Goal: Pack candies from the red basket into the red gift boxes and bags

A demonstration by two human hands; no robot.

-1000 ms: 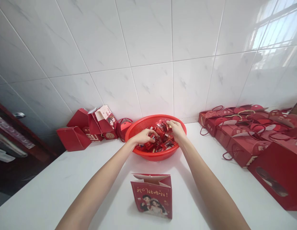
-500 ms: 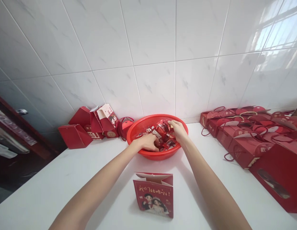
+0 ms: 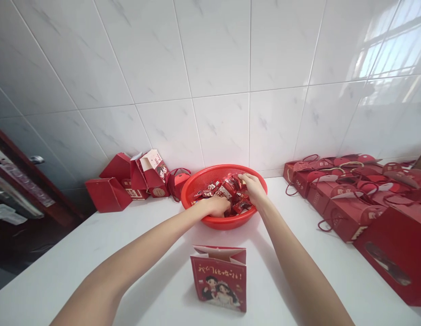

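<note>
A red plastic basket with perforated sides stands against the tiled wall, holding many red-wrapped candies. My left hand reaches over the near rim, its fingers curled down among the candies. What lies in those fingers is hidden. At the basket's right side, my right hand has its fingers and thumb bent round a wrapped candy near the rim. Between my forearms a red paper gift box stands upright with its top open, a cartoon couple and gold lettering on its front.
Several red gift boxes stand to the left by the wall. Rows of closed red boxes with cord handles fill the right side, a larger windowed box nearest me. The white table ends at a left edge beside dark shelving.
My left hand has shifted slightly right, deeper among the candies. My right hand stays almost in place. The view has tilted a little.
</note>
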